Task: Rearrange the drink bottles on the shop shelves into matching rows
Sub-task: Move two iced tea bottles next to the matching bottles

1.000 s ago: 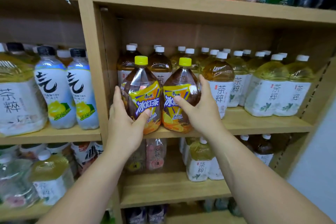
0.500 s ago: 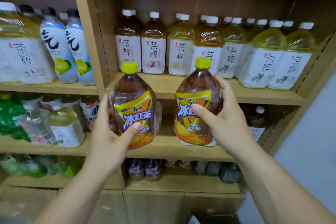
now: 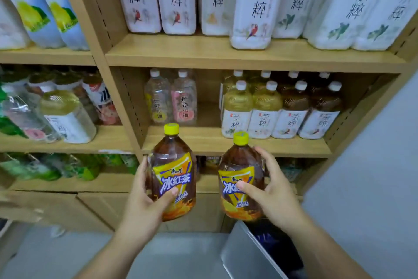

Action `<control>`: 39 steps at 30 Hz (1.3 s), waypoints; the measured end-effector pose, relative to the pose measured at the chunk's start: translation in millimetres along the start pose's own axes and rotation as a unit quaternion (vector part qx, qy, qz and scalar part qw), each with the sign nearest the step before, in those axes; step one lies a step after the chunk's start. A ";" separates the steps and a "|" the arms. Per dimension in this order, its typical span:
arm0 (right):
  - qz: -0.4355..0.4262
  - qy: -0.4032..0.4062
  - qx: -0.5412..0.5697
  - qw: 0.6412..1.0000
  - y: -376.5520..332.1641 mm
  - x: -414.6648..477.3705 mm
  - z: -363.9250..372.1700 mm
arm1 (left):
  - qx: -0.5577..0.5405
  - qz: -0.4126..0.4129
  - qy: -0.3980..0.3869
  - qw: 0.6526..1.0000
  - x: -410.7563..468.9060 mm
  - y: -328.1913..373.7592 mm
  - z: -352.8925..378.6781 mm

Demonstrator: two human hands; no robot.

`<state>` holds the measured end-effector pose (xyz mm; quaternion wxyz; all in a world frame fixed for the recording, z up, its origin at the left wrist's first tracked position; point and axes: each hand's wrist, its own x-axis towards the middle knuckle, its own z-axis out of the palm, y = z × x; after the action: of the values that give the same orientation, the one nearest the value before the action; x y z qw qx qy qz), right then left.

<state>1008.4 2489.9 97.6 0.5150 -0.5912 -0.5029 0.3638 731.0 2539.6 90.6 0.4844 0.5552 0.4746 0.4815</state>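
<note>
The wooden shelves [image 3: 248, 58] fill the wall. On the upper board stand big bottles with white labels [image 3: 253, 7] reading 茶粹. One board lower, at the right, smaller bottles of the same tea [image 3: 280, 111] sit in a row, and left of them two clear bottles [image 3: 172, 100] marked 芒顿小镇. In front of the shelves, below that board, the person holds up two brown iced tea bottles with yellow caps, labelled 冰红茶. The left hand [image 3: 144, 201] is wrapped round the left bottle [image 3: 173, 174]; the right hand [image 3: 271, 197] is clamped round the right bottle [image 3: 242, 179]. Both bottles are upright and apart.
</note>
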 end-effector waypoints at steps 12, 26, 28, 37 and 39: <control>0.099 0.028 -0.025 0.994 157.4 23.4 38.0 | -0.010 -0.098 -0.086 0.991 34.9 -168.7 23.0; 0.012 0.113 -0.037 0.993 321.4 118.9 52.6 | -0.007 0.023 -0.138 0.990 138.7 -345.8 82.7; -0.004 0.124 -0.030 0.992 333.4 126.7 49.4 | 0.001 0.051 -0.136 0.989 146.7 -362.0 92.1; -0.092 0.133 -0.053 0.985 378.3 133.7 58.3 | 0.037 0.150 -0.073 0.985 149.9 -408.6 128.6; -0.111 0.140 -0.054 0.982 386.2 133.3 59.4 | 0.084 0.178 -0.031 0.980 144.8 -411.9 130.8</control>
<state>1067.6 2647.5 -279.3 0.5852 -0.6035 -0.5071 0.1902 848.5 2705.9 -317.1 0.3571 0.6843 0.3919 0.5006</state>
